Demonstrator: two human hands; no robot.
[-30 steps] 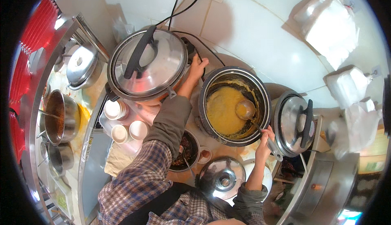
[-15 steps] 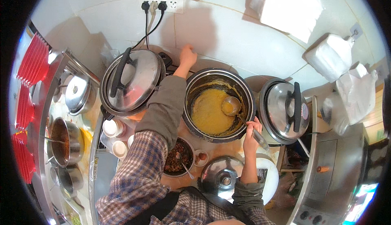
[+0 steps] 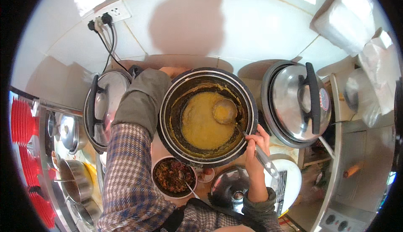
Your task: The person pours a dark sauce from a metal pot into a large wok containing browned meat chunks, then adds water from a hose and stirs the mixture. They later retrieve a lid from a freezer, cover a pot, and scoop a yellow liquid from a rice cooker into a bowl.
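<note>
A deep black-rimmed pot (image 3: 167,118) holds thick yellow porridge (image 3: 198,125). Inside lies a metal ladle (image 3: 264,161), its bowl in the porridge and its handle leaning over the near right rim. My right hand (image 3: 255,150) is closed around the ladle handle, right beside that rim. Across the left side reaches my other arm; my left hand (image 3: 171,71) is at the pot's far left side, its fingers hidden behind the rim. In front of the pot sit a bowl of dark chopped relish (image 3: 170,175) with a spoon and a small dish (image 3: 206,174).
Lidded pots stand left (image 3: 110,114) and right (image 3: 294,101). A loose steel lid (image 3: 228,185) and a white board (image 3: 291,173) lie at the near right. Plugged cords (image 3: 110,43) hang from the wall socket. Steel pots (image 3: 77,181) and red racks (image 3: 23,122) line the left.
My view has shifted nearer the middle pot. My left hand has come down from the wall to behind the pot's rim. My right hand stays on the ladle.
</note>
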